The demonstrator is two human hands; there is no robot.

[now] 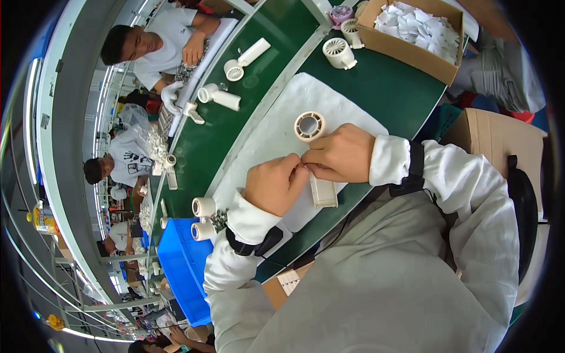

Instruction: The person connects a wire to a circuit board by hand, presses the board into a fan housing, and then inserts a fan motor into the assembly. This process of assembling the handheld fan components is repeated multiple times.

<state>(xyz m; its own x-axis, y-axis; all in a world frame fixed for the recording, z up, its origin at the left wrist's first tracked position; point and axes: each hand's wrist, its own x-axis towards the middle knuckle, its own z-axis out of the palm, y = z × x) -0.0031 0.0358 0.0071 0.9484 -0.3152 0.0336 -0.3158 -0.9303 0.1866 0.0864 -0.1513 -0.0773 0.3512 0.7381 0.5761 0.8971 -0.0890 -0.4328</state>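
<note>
My left hand (275,183) and my right hand (340,154) meet fingertip to fingertip over a white foam mat (276,132) on the green bench. Both pinch something small between them; it is hidden by the fingers. A cream handheld fan (315,159) lies under my hands: its round ringed head shows just above the right hand, its squared handle pokes out below. Both wrists wear dark straps over white sleeves.
A cardboard box of white slips (412,29) stands at the far right, with finished fans (339,53) beside it. More fans (246,59) ride the green belt. Cream cylinders (203,217) sit above a blue bin (179,265). Other workers (159,44) sit along the left.
</note>
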